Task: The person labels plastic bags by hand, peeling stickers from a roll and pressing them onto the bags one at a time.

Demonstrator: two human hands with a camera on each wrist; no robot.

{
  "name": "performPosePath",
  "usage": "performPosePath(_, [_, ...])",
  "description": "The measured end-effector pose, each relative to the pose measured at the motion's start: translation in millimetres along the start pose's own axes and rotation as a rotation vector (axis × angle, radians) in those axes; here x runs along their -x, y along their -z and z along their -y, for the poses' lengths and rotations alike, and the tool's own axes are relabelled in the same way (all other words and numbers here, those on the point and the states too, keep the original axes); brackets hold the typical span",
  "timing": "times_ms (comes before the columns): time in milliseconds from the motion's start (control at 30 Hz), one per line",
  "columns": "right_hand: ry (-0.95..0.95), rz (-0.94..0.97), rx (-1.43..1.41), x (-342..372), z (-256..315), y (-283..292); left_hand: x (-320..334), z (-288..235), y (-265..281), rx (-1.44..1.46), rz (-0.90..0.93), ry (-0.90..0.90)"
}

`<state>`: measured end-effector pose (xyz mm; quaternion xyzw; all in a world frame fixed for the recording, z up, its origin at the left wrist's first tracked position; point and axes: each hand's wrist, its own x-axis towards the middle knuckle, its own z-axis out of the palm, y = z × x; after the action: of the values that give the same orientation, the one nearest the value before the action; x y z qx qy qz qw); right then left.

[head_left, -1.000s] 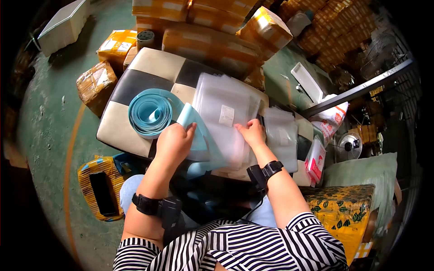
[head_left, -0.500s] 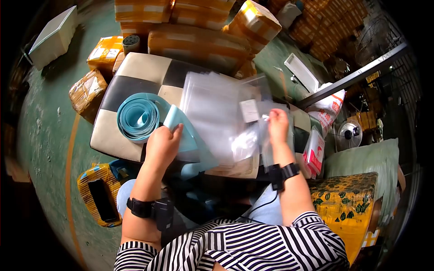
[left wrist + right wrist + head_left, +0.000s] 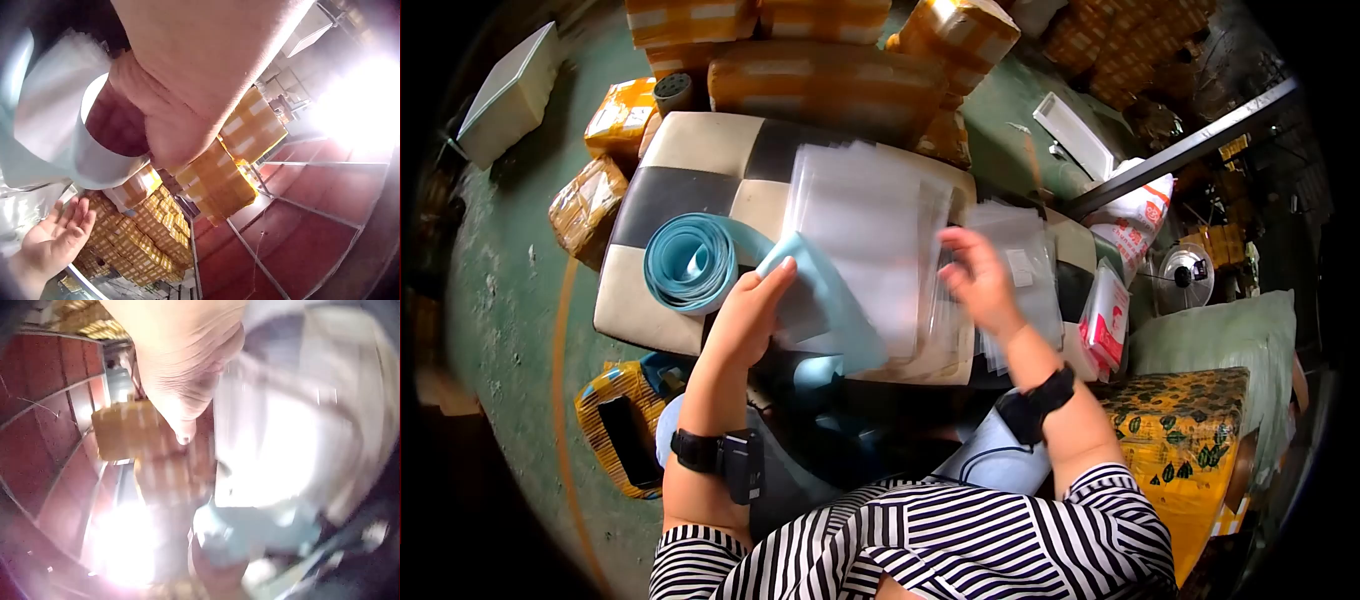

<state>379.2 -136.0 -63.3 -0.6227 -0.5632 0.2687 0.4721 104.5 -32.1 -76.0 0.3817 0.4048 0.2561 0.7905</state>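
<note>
Taped cartons [image 3: 825, 90] stand behind the checkered surface [image 3: 700, 140], which bears a light-blue plastic roll [image 3: 690, 262]. Right of the roll, the left hand [image 3: 748, 315] grasps its unwound strip [image 3: 825, 285] in its fingers; farther right, near stacked clear plastic bags [image 3: 860, 250], the right hand's [image 3: 983, 285] fingers are loose, holding nothing. Unwinding looks begun, with much left coiled.

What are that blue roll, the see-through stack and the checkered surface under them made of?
Blue roll: probably flexible plastic, or coated fabric; smooth, with a soft sheen, and its layers coil neatly.
See-through stack: likely thin, glossy plastic; edges show through and light glints off it.
Checkered surface: perhaps imitation leather, smooth, in cream and black panels; real leather can't be ruled out.
</note>
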Motion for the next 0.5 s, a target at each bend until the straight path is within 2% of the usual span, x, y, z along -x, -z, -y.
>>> performPosePath(33, [0.079, 0.16, 0.094, 2.1, 33.4, -27.5, 0.8, -0.7, -3.2, 0.081, 0.005, -0.001])
performPosePath(100, [-0.124, 0.399, -0.19, 13.2, 55.2, -75.9, 3.4, -2.6, -8.1, 0.249, 0.009, -0.013])
performPosePath(133, [-0.265, 0.468, -0.295, 13.9, 56.0, -87.8, 2.5, -2.8, -1.6, 0.292, 0.062, -0.021])
performPosePath(167, [-0.408, 0.538, -0.393, 13.3, 54.9, -97.5, 4.3, -3.1, -2.4, 0.357, 0.02, -0.053])
performPosePath(200, [-0.355, 0.402, -0.347, 11.4, 54.1, -105.9, 2.0, -0.7, 6.8, 0.36, -0.007, -0.061])
performPosePath(333, [-0.214, 0.18, -0.231, 0.0, 69.0, -110.7, 0.3, -1.1, 18.4, 0.577, 0.009, -0.081])
performPosePath(433, [-0.162, 0.023, -0.278, -16.8, 71.7, -113.3, 19.2, -18.7, 7.1, 0.397, 0.269, -0.18])
performPosePath(467, [-0.184, 0.005, -0.482, -21.1, 76.7, -113.9, 14.6, -9.2, 4.0, 0.174, 0.28, -0.355])
performPosePath(500, [-0.128, -0.071, -0.415, -24.2, 85.2, -112.6, 16.7, -6.2, -1.0, -0.079, 0.303, -0.477])
